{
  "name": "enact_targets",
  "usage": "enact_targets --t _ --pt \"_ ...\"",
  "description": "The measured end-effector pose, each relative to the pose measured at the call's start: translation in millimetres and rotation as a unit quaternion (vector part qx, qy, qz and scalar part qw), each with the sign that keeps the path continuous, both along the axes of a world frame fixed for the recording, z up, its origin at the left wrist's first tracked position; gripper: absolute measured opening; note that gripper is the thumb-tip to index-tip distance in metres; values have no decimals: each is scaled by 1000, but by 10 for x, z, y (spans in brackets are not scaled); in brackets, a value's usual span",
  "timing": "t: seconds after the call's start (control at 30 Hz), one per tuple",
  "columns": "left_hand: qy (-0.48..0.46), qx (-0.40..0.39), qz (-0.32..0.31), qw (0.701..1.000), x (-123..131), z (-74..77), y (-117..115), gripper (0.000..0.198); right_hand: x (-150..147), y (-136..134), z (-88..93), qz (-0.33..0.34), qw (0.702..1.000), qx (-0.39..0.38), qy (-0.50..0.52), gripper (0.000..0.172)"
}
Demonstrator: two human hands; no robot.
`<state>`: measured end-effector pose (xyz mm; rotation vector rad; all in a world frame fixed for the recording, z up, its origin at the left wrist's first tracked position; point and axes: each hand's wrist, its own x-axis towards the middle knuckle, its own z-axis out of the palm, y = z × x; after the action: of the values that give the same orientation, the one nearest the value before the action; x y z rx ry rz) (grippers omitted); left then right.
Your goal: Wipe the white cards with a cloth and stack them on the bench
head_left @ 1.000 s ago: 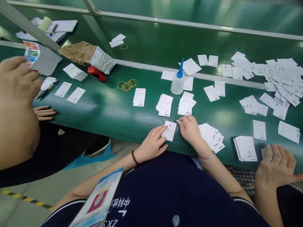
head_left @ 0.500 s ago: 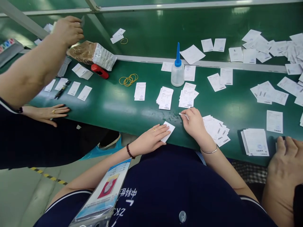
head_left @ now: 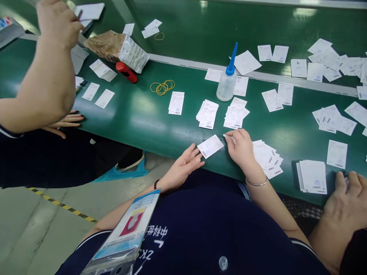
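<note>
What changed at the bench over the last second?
The left hand has let go of the white printed slip, which now lies free beside its fingertips, at an angle, print showing. The right hand still pinches a thin white swab. The blue-nozzled squeeze bottle and rubber bands stayed where they were on the green conveyor belt.

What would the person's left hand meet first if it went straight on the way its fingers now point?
The left hand would meet the white slip on the green belt just past its fingertips; depth is unclear, so they may already touch.
</note>
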<state>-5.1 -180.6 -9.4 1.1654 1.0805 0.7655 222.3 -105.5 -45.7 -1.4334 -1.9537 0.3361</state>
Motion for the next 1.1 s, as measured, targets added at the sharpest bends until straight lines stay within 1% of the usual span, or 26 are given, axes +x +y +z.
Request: enact_targets --t 0.03,0.07,0.1,0.13,0.17,0.23,0.27,0.3,0.37,0.43,0.5,0.57,0.7,0.8,0.87,0.93,1.0,1.1 --pt "46 32 -3 998 -65 4 -50 61 -8 -2 5 5 1000 1 1 11" --pt "104 77 -1 992 -125 1 -85 61 -18 -3 9 12 1000 2 -1 12" --pt "169 136 3 976 -175 -9 -102 56 -30 -2 14 21 1000 2 -5 12" --pt "231 205 5 951 -210 -27 -99 48 -44 0 19 30 1000 2 -9 12" --pt "282 276 -2 919 -231 -52 -78 38 -57 2 28 37 999 2 -14 12" --pt "335 393 -43 855 -232 -119 4 24 -78 -1 59 47 999 2 -21 13" --pt "342 430 -74 832 -217 -156 53 22 -82 -9 83 50 998 0 -24 14" --pt "346 452 -107 815 -197 -193 99 24 -82 -23 113 51 998 -3 -26 14" --pt "357 475 -156 789 -152 -256 167 30 -68 -71 180 52 998 -11 -34 15" --pt "366 490 -176 771 -118 -302 193 34 -47 -136 239 56 997 -19 -45 14" --pt "370 503 -178 761 -101 -329 186 35 -33 -193 263 61 996 -25 -60 15" --pt "369 510 -174 757 -95 -345 168 35 -36 -220 244 62 995 -26 -78 16" --pt "362 507 -163 765 -91 -366 147 42 -89 -184 129 46 991 -11 -126 19" --pt "365 496 -168 770 -83 -373 147 43 -153 -173 76 41 987 29 -152 19" --pt "366 492 -169 772 -77 -375 147 43 -205 -212 81 58 984 60 -157 19" --pt "367 492 -166 771 -72 -377 144 44 -258 -279 109 88 982 74 -152 19" --pt "369 492 -165 771 -69 -378 140 44 -301 -351 139 112 982 69 -138 19" --pt "373 486 -166 773 -69 -377 133 44 -320 -434 158 136 982 40 -122 20"
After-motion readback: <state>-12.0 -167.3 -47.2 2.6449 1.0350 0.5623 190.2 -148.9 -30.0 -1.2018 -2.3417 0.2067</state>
